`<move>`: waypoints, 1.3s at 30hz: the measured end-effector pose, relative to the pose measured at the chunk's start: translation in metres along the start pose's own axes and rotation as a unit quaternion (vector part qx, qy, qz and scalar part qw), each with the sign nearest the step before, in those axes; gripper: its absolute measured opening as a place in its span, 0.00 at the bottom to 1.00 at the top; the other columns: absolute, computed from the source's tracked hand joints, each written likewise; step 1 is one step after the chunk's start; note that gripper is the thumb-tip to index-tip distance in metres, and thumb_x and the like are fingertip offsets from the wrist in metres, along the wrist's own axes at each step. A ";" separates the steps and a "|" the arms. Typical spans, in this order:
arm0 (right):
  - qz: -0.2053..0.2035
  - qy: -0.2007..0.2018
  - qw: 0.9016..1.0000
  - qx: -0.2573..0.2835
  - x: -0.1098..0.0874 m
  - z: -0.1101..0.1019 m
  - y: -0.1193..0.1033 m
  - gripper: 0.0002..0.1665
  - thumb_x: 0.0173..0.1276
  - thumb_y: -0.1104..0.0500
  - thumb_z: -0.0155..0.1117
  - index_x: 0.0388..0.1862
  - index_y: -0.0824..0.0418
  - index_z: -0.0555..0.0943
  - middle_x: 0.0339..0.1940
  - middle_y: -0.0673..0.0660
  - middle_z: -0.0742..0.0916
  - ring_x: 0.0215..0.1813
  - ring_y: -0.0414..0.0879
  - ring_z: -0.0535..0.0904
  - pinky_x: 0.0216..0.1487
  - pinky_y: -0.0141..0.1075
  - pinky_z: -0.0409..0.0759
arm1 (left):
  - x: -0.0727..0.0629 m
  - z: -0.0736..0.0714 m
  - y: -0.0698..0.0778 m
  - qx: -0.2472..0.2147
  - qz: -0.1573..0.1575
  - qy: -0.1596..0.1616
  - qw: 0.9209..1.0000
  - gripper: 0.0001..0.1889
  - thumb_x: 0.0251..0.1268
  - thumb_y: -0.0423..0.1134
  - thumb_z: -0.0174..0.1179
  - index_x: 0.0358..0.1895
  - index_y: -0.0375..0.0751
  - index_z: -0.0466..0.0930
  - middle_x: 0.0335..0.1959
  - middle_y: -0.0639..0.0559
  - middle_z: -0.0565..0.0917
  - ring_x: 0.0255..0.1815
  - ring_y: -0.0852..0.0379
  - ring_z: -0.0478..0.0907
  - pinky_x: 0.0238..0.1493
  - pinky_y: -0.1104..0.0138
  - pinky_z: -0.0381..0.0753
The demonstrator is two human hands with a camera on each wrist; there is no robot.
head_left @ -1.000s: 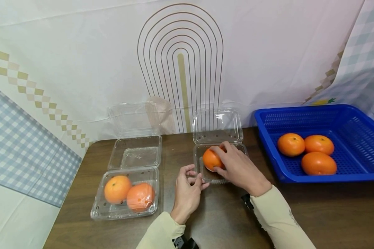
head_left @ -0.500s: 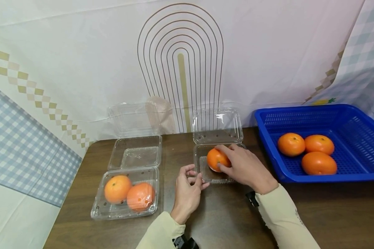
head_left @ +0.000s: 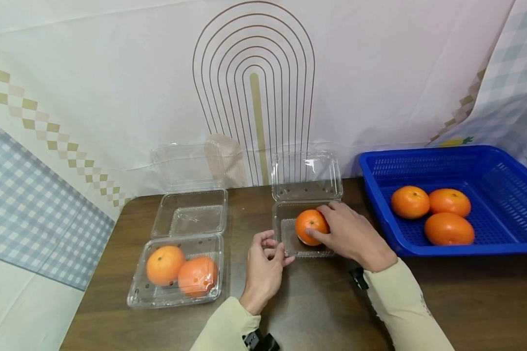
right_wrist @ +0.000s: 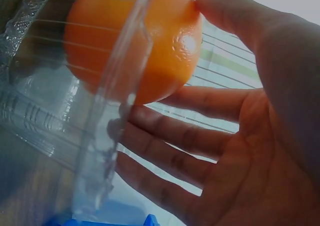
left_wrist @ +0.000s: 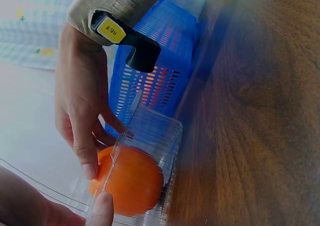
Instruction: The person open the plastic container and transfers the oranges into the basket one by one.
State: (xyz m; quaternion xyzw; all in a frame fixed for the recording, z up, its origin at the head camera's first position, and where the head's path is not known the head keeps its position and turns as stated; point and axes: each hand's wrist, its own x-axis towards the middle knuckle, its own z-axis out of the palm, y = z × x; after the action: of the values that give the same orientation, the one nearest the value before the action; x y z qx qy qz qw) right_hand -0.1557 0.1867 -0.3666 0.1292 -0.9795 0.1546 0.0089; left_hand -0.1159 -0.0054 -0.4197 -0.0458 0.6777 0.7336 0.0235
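OK — left hand (head_left: 263, 273) sits half-curled at the near-left corner of the clear tray (head_left: 287, 234); can't tell if it pinches the rim. Right hand (head_left: 351, 234) has the orange (head_left: 311, 227) between thumb and fingers, inside the tray. I'd brace the tray, seat it gently, then ease off — clear of the raised lid (head_left: 306, 175) behind.

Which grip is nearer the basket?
Right. The right grip, on the orange in the open box, is just left of the basket; the left grip is farther left, at the box's near left corner.
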 end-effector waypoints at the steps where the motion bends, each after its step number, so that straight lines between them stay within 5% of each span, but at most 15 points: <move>1: 0.003 -0.001 1.000 -0.001 0.000 -0.001 0.000 0.32 0.71 0.41 0.66 0.60 0.65 0.80 0.56 0.64 0.84 0.55 0.59 0.82 0.57 0.59 0.85 | 0.000 0.000 0.000 -0.001 0.000 0.000 1.000 0.20 0.72 0.22 0.54 0.65 0.27 0.65 0.44 0.43 0.71 0.37 0.48 0.84 0.40 0.67 0.93; 12: -0.003 -0.013 1.000 -0.020 -0.001 -0.005 0.002 0.31 0.70 0.36 0.65 0.43 0.66 0.83 0.35 0.56 0.84 0.34 0.48 0.79 0.37 0.47 0.83 | -0.003 0.001 0.002 -0.012 0.009 0.007 1.000 0.21 0.72 0.21 0.55 0.65 0.27 0.65 0.44 0.44 0.72 0.35 0.54 0.81 0.39 0.65 0.94; 23: -0.034 0.013 0.999 -0.011 -0.006 -0.012 0.002 0.37 0.63 0.41 0.75 0.63 0.63 0.80 0.56 0.63 0.83 0.53 0.58 0.80 0.54 0.56 0.87 | -0.003 0.001 0.002 -0.015 0.007 0.006 1.000 0.21 0.72 0.21 0.55 0.65 0.27 0.65 0.44 0.44 0.72 0.35 0.54 0.82 0.39 0.65 0.94; 32: -0.102 0.028 0.994 0.004 -0.004 -0.011 -0.001 0.38 0.52 0.55 0.85 0.63 0.54 0.81 0.62 0.59 0.80 0.56 0.56 0.80 0.56 0.58 0.84 | -0.003 0.001 0.002 -0.015 0.009 0.005 1.000 0.21 0.72 0.21 0.55 0.65 0.26 0.65 0.44 0.43 0.72 0.35 0.54 0.82 0.39 0.65 0.94; 39: -0.120 0.017 0.992 -0.021 -0.003 -0.004 -0.006 0.37 0.49 0.57 0.87 0.60 0.50 0.82 0.66 0.58 0.78 0.63 0.59 0.77 0.59 0.62 0.82 | -0.003 0.001 0.002 -0.014 0.010 0.003 1.000 0.21 0.72 0.22 0.55 0.65 0.26 0.65 0.44 0.43 0.72 0.35 0.54 0.82 0.40 0.65 0.94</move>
State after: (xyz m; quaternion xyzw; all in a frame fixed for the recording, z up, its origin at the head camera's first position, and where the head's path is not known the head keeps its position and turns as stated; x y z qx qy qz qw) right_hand -0.1517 0.1828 -0.3606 0.2429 -0.9596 0.1340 0.0467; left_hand -0.1133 -0.0044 -0.4171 -0.0418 0.6676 0.7432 0.0133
